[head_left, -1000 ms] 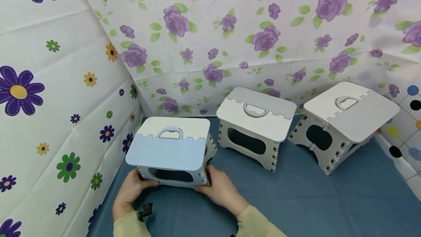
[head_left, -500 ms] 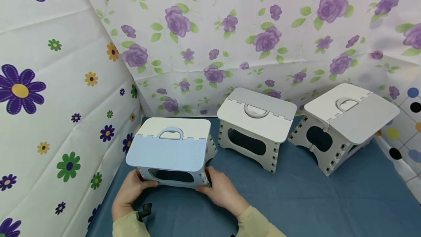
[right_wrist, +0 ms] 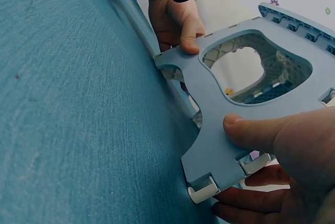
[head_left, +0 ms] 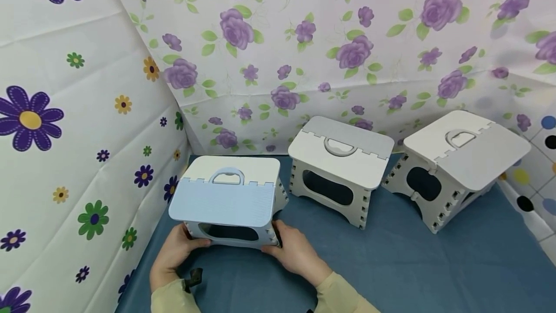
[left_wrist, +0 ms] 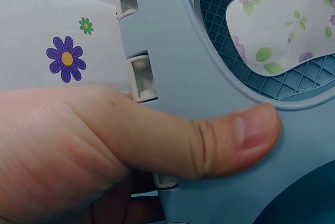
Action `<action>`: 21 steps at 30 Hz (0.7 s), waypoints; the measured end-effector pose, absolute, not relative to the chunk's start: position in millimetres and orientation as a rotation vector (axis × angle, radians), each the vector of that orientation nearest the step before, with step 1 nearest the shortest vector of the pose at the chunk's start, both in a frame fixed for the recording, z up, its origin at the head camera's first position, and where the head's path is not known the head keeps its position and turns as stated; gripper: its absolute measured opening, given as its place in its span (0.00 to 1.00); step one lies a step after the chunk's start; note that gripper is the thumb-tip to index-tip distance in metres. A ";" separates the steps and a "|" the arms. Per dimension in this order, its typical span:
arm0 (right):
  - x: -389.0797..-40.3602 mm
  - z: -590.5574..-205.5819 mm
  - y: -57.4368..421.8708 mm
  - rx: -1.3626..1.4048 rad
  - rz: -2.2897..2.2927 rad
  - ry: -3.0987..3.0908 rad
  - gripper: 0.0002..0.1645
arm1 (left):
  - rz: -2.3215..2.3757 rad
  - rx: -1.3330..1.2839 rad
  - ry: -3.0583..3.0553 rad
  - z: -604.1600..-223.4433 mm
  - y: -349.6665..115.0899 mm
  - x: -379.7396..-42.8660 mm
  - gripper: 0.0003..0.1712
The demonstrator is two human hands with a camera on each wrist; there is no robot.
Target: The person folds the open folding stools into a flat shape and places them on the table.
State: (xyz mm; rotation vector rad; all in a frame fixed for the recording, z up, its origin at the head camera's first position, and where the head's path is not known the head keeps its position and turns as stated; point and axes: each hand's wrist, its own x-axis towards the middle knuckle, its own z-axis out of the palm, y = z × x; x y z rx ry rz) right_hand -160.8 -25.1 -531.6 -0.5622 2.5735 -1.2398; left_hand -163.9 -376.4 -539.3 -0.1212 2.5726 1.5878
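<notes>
A blue and white folding step stool (head_left: 223,202) stands unfolded at the left of the blue cloth, its handle lying on top. My left hand (head_left: 175,252) grips its near left leg edge. In the left wrist view the thumb (left_wrist: 230,140) lies flat on the blue front panel (left_wrist: 172,62), below the oval opening. At the near right leg my right hand (head_left: 297,250) holds on; in the right wrist view its thumb (right_wrist: 256,132) presses the front panel while the other fingers curl behind the leg.
Two grey and white folding stools stand to the right, one in the middle (head_left: 340,168) and one farther right (head_left: 460,163). A floral sheet (head_left: 278,52) hangs behind them. A daisy-patterned sheet (head_left: 104,168) rises along the left, with blue cloth (head_left: 391,264) underneath.
The head view has shifted very slightly, moving the whole scene a little to the right in the picture. Both hands keep their hold, and the stools stay in place.
</notes>
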 end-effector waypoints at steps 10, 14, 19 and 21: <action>-163.0 -533.8 -23.3 -0.578 -1.221 2.580 0.37 | 1.573 -0.145 2.570 -540.2 -376.1 -164.1 0.33; -162.7 -533.9 -23.2 -0.574 -1.226 2.571 0.37 | 1.571 -0.157 2.563 -540.4 -376.6 -163.8 0.32; -163.2 -535.0 -23.2 -0.577 -1.229 2.570 0.37 | 1.580 -0.147 2.553 -540.2 -376.3 -164.0 0.31; -163.3 -535.3 -23.0 -0.574 -1.232 2.568 0.37 | 1.592 -0.144 2.546 -540.1 -375.7 -164.1 0.31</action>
